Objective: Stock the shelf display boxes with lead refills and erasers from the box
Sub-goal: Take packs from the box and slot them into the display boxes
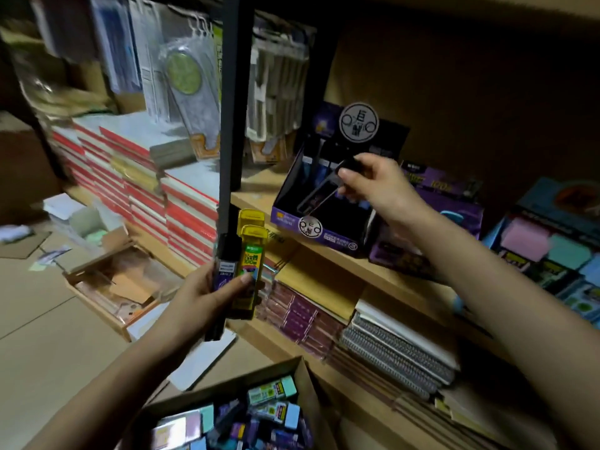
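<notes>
Our right hand [373,186] pinches a dark lead refill [324,190] above the purple display box [324,237]; left hand [201,303] grips spare refills [251,261] — fanned loosely, they may slip as we reach across.

The left grip [201,297], a bare hand, holds a bundle of upright lead refill cases: two yellow ones [251,254] and dark ones [224,261] just left of them. The right grip [373,183] pinches one dark refill case [319,193], tilted, over the open dark purple display box [324,228] on the wooden shelf [341,259]. Right of it stand a second purple display box [448,203] and a blue one [535,203] with pastel erasers [526,238]. Nearest, a cardboard box [305,378] holds mixed erasers and refill cases [272,389]. Spiral notebooks [399,352] lie on the lower shelf. A black post [232,92] rises left of the display boxes.
</notes>
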The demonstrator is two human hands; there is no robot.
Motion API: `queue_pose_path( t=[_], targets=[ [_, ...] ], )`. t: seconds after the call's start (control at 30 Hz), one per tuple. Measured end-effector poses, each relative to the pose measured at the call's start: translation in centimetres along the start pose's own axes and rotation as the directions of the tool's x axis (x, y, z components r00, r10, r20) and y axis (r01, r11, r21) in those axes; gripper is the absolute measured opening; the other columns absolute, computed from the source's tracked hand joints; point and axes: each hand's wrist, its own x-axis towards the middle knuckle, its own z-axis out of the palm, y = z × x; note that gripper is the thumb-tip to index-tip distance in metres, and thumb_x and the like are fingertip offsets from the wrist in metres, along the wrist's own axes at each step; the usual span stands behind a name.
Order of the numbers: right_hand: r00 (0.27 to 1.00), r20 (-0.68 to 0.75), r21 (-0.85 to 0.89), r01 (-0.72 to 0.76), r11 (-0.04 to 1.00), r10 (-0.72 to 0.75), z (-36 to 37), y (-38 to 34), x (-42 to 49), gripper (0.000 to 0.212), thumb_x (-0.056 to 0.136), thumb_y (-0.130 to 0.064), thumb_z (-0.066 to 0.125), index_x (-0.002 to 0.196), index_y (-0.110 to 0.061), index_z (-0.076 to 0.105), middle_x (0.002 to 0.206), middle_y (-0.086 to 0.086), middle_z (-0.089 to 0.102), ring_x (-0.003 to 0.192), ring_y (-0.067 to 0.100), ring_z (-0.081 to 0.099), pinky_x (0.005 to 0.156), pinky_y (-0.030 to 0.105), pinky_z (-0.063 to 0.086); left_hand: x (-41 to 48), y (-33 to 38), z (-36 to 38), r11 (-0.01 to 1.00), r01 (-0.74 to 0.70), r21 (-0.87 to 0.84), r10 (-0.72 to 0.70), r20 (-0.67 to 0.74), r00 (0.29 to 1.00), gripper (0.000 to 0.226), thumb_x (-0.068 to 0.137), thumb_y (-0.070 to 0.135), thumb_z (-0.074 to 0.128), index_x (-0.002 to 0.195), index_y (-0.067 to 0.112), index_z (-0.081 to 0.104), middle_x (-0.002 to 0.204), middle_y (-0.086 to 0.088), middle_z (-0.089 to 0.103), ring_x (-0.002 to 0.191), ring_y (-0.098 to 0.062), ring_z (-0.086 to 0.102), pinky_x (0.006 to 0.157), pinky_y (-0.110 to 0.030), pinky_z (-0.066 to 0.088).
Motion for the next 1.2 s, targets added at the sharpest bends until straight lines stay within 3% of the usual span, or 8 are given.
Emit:
queue_pose_path(
  t=[0.13,0.2,0.3,0.37,0.53,0.77,1.03,1.2],
  targets=[
    [0.987,-0.139,-0.180,0.052,0.982,-0.078,-1.4,-0.4,4.9,0.003,0.090,-0.017,0.061,0.092,-0.016,0.063,0.086,0.004,0.063,0.079,0.016,0.060,0.078,0.031,0.050,0.5,0.5,-1.5,0.997,-0.025,0.073,0.026,-0.017,1.000,0.033,0.084,0.020,0.061,0.115,0.012,0.059,0.109,-0.010,0.070,0.093,-0.025,0.070,0.069,-0.031,0.058],
    [0.985,-0.166,-0.223,0.017,0.975,-0.055,-1.6,0.1,6.8,0.019,0.090,-0.019,0.061,0.106,-0.009,0.063,0.100,0.008,0.065,0.093,0.024,0.062,0.090,0.042,0.049,0.5,0.8,-1.9,0.993,-0.033,0.118,0.035,-0.020,0.999,0.032,0.085,0.022,0.061,0.115,0.013,0.058,0.106,-0.010,0.071,0.087,-0.029,0.071,0.067,-0.046,0.057],
    [0.984,-0.167,-0.330,-0.003,0.944,-0.056,-0.9,0.9,8.5,0.039,0.091,-0.023,0.060,0.125,-0.006,0.056,0.123,0.008,0.060,0.111,0.022,0.057,0.100,0.040,0.045,0.8,1.2,-2.2,0.992,-0.031,0.122,0.037,-0.043,0.998,0.032,0.083,0.022,0.061,0.114,0.012,0.058,0.101,-0.009,0.072,0.082,-0.027,0.071,0.067,-0.048,0.056],
    [0.986,-0.148,-0.359,0.012,0.933,-0.070,-0.2,1.3,9.0,0.035,0.091,-0.021,0.060,0.122,-0.006,0.059,0.120,0.009,0.063,0.108,0.020,0.058,0.098,0.035,0.045,1.0,1.4,-2.3,0.994,-0.025,0.106,0.031,-0.054,0.998,0.032,0.082,0.020,0.060,0.114,0.012,0.059,0.106,-0.009,0.071,0.091,-0.025,0.070,0.076,-0.046,0.056],
    [0.995,-0.077,-0.376,0.023,0.926,-0.056,1.2,1.8,9.8,0.026,0.091,-0.016,0.059,0.113,-0.003,0.063,0.110,0.015,0.066,0.098,0.025,0.062,0.085,0.028,0.046,1.1,2.0,-2.2,0.995,-0.041,0.096,0.049,-0.074,0.996,0.033,0.079,0.019,0.059,0.112,0.013,0.060,0.100,-0.002,0.073,0.085,-0.015,0.071,0.061,-0.020,0.055],
    [0.997,-0.074,-0.361,-0.051,0.931,0.026,1.0,2.1,10.9,0.035,0.091,-0.019,0.060,0.121,-0.001,0.058,0.100,0.010,0.063,0.072,0.015,0.059,0.057,0.016,0.043,1.0,2.5,-2.1,0.994,-0.045,0.101,0.056,-0.109,0.992,0.035,0.078,0.020,0.059,0.112,0.013,0.060,0.101,-0.003,0.073,0.088,-0.014,0.070,0.067,-0.024,0.057],
    [0.991,-0.128,-0.392,-0.014,0.920,-0.040,1.8,3.1,10.3,0.031,0.087,-0.012,0.064,0.114,-0.008,0.051,0.106,0.017,0.061,0.089,0.027,0.061,0.079,0.038,0.053,1.1,2.4,-1.9,0.996,-0.042,0.083,0.049,-0.090,0.995,0.039,0.078,0.020,0.060,0.115,0.009,0.059,0.104,-0.007,0.072,0.091,-0.020,0.071,0.071,-0.030,0.059],
    [0.923,-0.105,-0.773,0.158,0.614,-0.370,2.8,3.7,10.0,0.029,0.085,-0.018,0.067,0.108,-0.006,0.056,0.113,0.014,0.056,0.098,0.029,0.055,0.078,0.032,0.045,1.1,2.3,-2.0,0.997,-0.053,0.061,0.058,-0.083,0.995,0.042,0.076,0.020,0.060,0.116,0.009,0.058,0.105,-0.008,0.072,0.092,-0.019,0.070,0.072,-0.028,0.059]
  ],
)
